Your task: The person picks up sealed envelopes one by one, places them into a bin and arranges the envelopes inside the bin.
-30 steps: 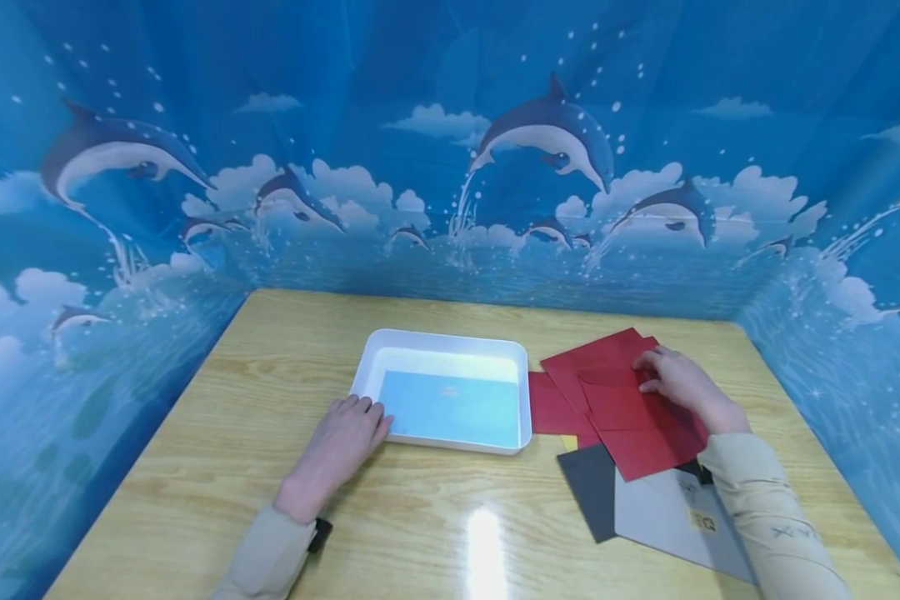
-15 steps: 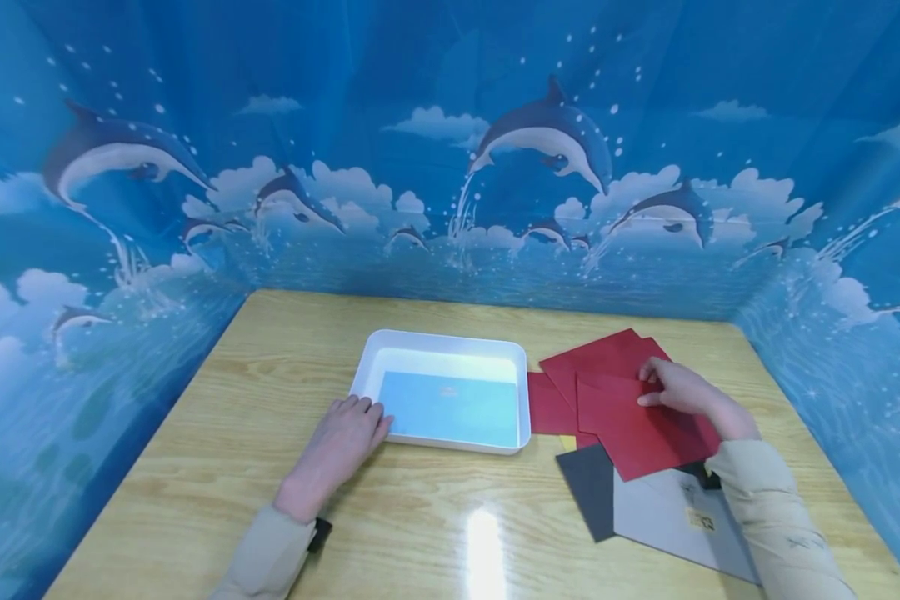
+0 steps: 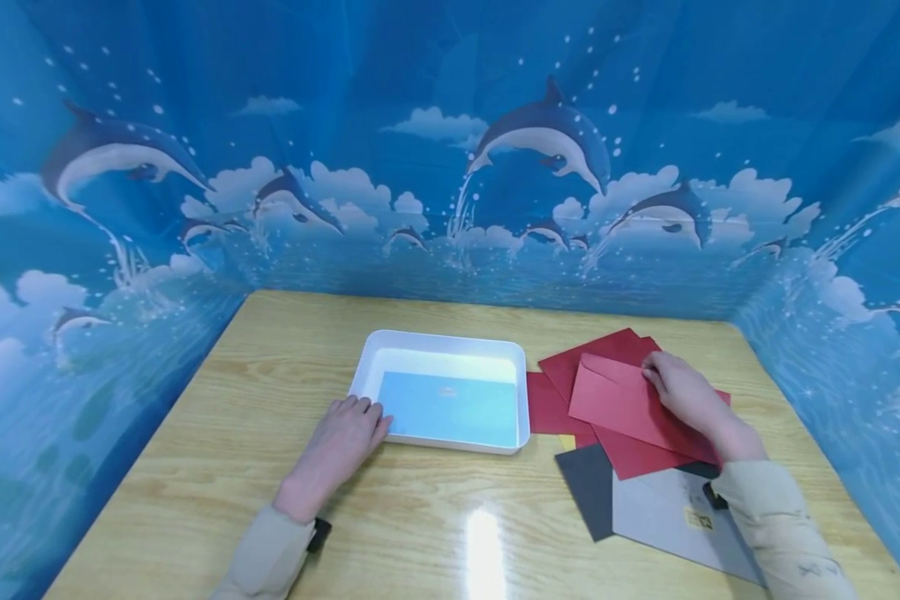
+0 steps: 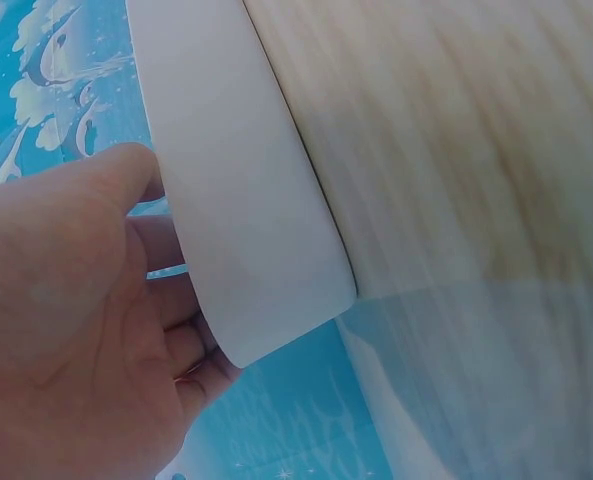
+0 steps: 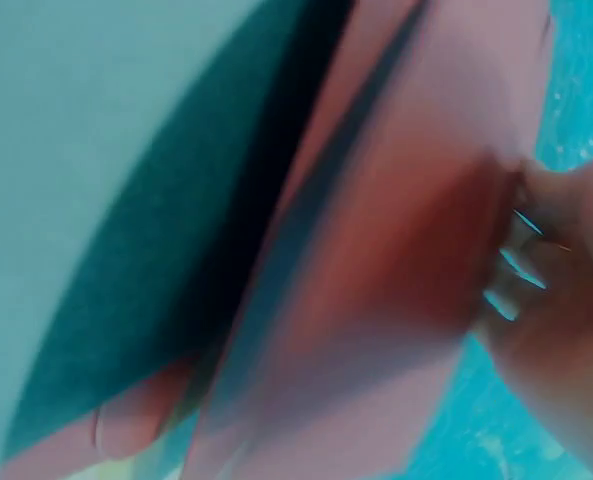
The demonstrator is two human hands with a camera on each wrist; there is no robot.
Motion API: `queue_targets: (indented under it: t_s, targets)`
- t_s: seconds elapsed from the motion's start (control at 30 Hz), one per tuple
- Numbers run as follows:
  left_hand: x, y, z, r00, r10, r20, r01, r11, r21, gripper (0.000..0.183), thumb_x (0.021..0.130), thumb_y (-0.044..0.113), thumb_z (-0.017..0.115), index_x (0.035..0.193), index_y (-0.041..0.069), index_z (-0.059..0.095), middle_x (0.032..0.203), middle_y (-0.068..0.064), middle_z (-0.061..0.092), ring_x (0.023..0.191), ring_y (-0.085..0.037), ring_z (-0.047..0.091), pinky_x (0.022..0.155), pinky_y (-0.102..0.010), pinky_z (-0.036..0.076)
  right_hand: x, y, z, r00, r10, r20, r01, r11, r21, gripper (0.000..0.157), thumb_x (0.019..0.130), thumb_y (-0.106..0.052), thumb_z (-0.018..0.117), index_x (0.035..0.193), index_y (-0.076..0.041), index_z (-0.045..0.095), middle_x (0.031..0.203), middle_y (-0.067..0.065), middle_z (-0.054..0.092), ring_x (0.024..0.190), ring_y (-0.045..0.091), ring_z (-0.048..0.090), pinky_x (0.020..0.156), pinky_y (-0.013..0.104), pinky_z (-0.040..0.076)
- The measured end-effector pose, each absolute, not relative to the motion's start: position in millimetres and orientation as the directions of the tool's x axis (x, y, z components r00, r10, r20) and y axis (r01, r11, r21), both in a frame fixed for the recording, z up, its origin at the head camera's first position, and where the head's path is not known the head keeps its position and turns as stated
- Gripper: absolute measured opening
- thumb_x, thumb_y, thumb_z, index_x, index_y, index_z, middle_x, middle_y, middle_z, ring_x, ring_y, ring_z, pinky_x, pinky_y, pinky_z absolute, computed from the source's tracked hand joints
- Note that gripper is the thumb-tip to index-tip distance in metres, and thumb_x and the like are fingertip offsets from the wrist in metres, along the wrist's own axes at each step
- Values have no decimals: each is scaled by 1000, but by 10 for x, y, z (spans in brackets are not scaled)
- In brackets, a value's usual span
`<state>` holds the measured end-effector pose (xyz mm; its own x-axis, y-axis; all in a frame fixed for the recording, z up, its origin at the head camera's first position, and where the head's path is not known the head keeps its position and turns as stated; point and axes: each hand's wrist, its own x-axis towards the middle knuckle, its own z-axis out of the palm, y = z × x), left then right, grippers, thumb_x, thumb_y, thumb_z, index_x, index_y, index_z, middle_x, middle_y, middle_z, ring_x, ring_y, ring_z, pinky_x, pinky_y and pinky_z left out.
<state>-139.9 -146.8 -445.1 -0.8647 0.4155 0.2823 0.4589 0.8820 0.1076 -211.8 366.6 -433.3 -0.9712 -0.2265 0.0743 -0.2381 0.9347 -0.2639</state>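
In the head view my left hand grips the near left corner of a white tray. Its fingers curl over the rim, and in the left wrist view they bend round the tray's wall. A light blue envelope or card lies flat in the tray. Right of it, my right hand pinches the far edge of a red envelope, which is tilted up off the pile. The right wrist view shows this red envelope blurred, between thumb and fingers.
More red envelopes lie fanned under the held one. One red piece reaches to the tray's right side. Nearer are a dark grey envelope, a light grey one and a bit of yellow. Dolphin-print curtains enclose the wooden table.
My right hand has taken hold of the top red envelope and lifted its far edge, turning it toward me. The left hand and the tray have stayed in place.
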Motion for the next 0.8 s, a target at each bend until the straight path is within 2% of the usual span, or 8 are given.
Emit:
queue_targets:
  t_s: [0.2, 0.47, 0.6, 0.8]
  targets:
    - [-1401, -1467, -4443, -870, 414, 270, 455, 884, 110, 25, 101, 22, 62, 81, 7, 61, 70, -2, 48, 67, -19, 41, 66, -37, 42, -2046, 3550, -4283, -965, -211, 154, -240, 949, -205, 21, 98, -11, 64, 113, 0, 54, 93, 14, 62, 86, 30, 55, 76, 49, 52]
    - [-1400, -1470, -4441, -869, 416, 270, 456, 883, 108, 26, 101, 22, 62, 79, 8, 59, 69, -1, 46, 66, -19, 39, 66, -36, 40, -2016, 3468, -4254, -916, -249, 314, -294, 950, -103, 22, 92, -11, 71, 104, -3, 55, 80, 8, 58, 75, 25, 49, 67, 40, 41]
    - [-1404, -1475, -4457, -867, 416, 275, 458, 883, 107, 26, 101, 22, 62, 79, 8, 59, 69, -1, 46, 66, -19, 38, 65, -35, 39, -2013, 3419, -4228, -902, -248, 352, -290, 954, -70, 24, 89, -11, 75, 104, -1, 58, 84, 13, 62, 78, 29, 51, 69, 44, 41]
    - [-1395, -1473, -4444, -867, 418, 272, 458, 883, 103, 26, 101, 22, 61, 80, 8, 59, 69, 0, 45, 65, -18, 36, 65, -34, 37, -2012, 3365, -4174, -883, -265, 387, -304, 952, -41, 25, 89, -11, 76, 106, 1, 63, 94, 19, 66, 86, 35, 55, 79, 53, 47]
